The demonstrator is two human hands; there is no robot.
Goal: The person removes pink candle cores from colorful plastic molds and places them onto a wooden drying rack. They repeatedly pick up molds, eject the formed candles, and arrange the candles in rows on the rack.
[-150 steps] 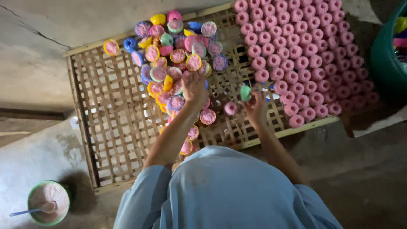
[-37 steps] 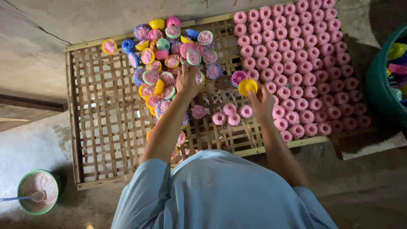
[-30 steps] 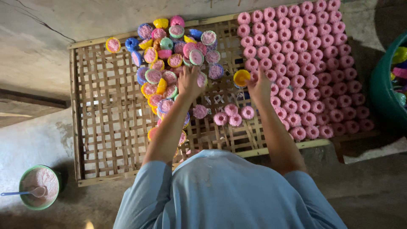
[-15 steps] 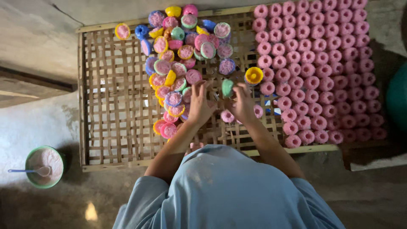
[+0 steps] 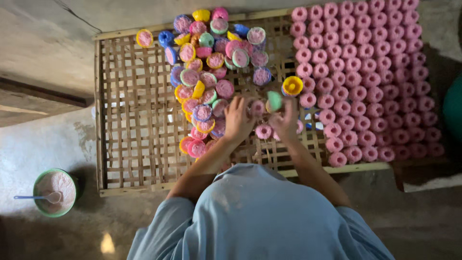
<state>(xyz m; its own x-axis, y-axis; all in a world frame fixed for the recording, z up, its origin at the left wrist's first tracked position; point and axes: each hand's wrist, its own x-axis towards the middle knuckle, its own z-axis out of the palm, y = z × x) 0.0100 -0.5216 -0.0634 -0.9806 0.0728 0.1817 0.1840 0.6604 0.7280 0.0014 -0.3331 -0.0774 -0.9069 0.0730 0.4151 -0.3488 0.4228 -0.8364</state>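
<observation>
Green bowl point(image 5: 54, 191) (blue spoon point(image 5: 39, 197) inside) beside rack point(image 5: 126, 144)

A loose, pale blue shirt point(image 5: 260, 216) is worn, its cloth creased across the back and marked by a few faint lighter smudges. Short sleeves point(image 5: 163, 216) are seen ending above the elbows, well behind each hand. The forearms are left bare down to the left hand point(image 5: 238, 120) and the right hand point(image 5: 285, 120). No watch, ring or glove can be made out.

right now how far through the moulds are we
Done: rows of pink cakes cover the rack's right side. In hand: the right hand holds a green mould; the left hand rests beside it. Left: a pile of filled moulds.
</observation>
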